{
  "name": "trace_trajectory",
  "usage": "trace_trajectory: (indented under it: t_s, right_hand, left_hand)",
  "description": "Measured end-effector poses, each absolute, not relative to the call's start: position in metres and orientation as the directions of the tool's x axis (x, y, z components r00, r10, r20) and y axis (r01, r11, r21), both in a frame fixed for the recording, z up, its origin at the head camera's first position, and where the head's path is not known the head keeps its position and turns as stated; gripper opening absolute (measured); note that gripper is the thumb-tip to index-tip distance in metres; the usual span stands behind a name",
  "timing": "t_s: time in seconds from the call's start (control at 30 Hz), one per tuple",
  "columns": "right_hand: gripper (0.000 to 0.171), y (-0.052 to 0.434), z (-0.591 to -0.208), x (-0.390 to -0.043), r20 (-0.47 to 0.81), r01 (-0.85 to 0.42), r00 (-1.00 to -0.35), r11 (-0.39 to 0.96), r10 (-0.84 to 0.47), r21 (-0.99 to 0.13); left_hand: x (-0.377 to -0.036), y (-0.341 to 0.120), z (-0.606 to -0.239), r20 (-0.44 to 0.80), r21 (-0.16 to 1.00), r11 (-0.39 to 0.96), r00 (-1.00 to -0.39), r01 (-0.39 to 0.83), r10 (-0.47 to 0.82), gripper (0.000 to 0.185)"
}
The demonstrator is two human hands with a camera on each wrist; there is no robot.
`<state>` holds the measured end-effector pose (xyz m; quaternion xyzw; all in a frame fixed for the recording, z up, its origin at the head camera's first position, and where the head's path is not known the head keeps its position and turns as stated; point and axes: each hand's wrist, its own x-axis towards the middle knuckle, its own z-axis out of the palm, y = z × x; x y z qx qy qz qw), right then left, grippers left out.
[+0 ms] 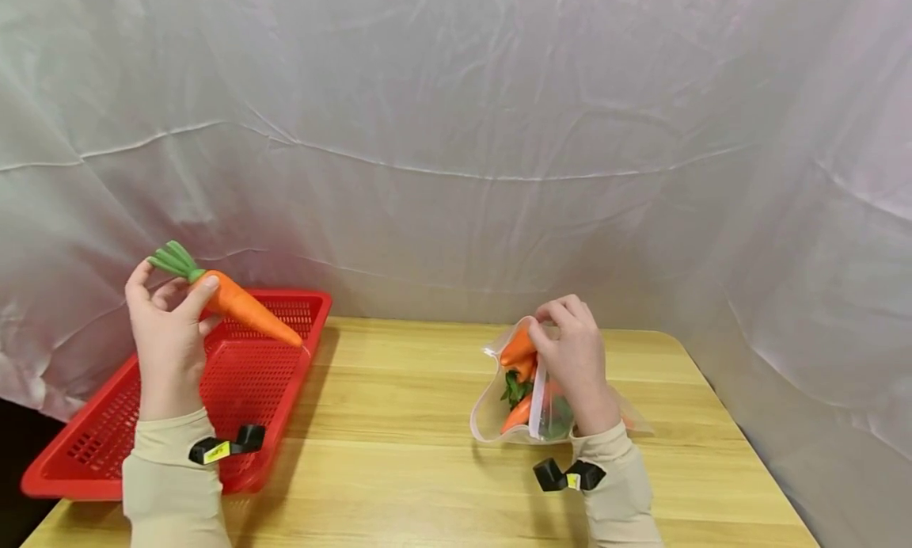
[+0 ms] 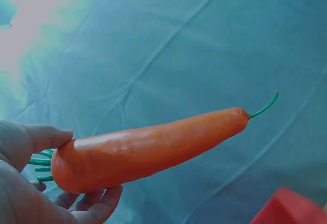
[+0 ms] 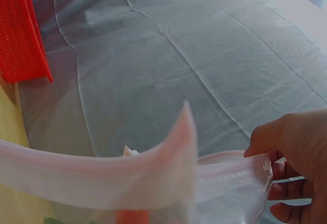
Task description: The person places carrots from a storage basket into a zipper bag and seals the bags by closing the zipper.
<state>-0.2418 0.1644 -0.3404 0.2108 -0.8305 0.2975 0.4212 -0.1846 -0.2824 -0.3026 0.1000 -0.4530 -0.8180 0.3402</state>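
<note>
A carrot (image 1: 245, 304) with green stalks is pinched near its top by my left hand (image 1: 167, 334), above the red basket. In the left wrist view the carrot (image 2: 148, 152) lies across the picture, thumb on top and fingers beneath, its thin green tip pointing right. My right hand (image 1: 573, 358) pinches the rim of a clear zip bag (image 1: 492, 409), whose mouth gapes towards the left. Inside the bag are orange carrots (image 1: 518, 413) and a dark green leafy piece (image 1: 514, 388). The right wrist view shows thumb and fingers on the bag's edge (image 3: 230, 170).
A red perforated basket (image 1: 242, 382) stands at the left of the wooden table (image 1: 399, 429); its bottom shows bare. Grey cloth (image 1: 456, 152) hangs behind and to the right. Black wrist cameras (image 1: 226, 445) are strapped to both sleeves.
</note>
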Motion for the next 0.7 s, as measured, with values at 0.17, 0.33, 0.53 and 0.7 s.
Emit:
trace_trajectory:
  t_s: [0.17, 0.33, 0.53, 0.7]
  right_hand:
    - [0.008, 0.164, -0.340, -0.241, 0.820, -0.597, -0.564, 0.735, -0.099, -0.322]
    - [0.008, 0.164, -0.339, -0.241, 0.816, -0.593, -0.569, 0.737, -0.097, -0.326]
    - [0.008, 0.163, -0.339, -0.240, 0.813, -0.590, -0.574, 0.736, -0.092, -0.333]
    - [0.008, 0.163, -0.340, -0.240, 0.815, -0.595, -0.572, 0.731, -0.091, -0.336]
  left_hand:
    - [-0.183, -0.263, -0.300, 0.172, 0.769, -0.378, -0.736, 0.515, -0.655, 0.079]
    - [-0.182, -0.244, -0.298, 0.194, 0.736, -0.388, -0.723, 0.554, -0.663, 0.077]
    - [-0.185, -0.220, -0.301, 0.245, 0.690, -0.391, -0.705, 0.609, -0.665, 0.074]
    - [-0.187, -0.200, -0.307, 0.306, 0.676, -0.370, -0.699, 0.638, -0.647, 0.069]
